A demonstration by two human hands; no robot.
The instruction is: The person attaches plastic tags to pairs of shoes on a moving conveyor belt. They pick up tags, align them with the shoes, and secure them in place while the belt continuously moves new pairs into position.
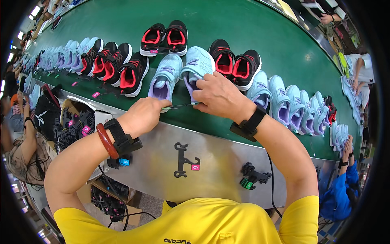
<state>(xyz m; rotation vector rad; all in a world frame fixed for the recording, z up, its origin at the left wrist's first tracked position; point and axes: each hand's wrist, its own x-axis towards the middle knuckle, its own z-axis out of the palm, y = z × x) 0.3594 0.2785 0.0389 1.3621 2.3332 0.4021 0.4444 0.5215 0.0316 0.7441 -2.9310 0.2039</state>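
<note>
Two light-blue sneakers with lilac linings, a left one (167,73) and a right one (198,62), stand in front of me with their heels toward me. My left hand (142,115) is closed around a slim tool (172,107) with a pale green end, which looks like thread snips. It points right, just below the heels. Curled fingers of my right hand (219,96) grip the right sneaker at its collar and hide most of its heel. A small dark bit shows below those fingertips; I cannot make out what it is.
Black-and-red sneakers (135,75) and more light-blue ones (279,99) line the green belt (264,32). Black plastic shoe hangers (183,160) lie on the metal ledge (219,152). A box of hangers (75,126) sits left. A blue-sleeved co-worker (339,195) is at right.
</note>
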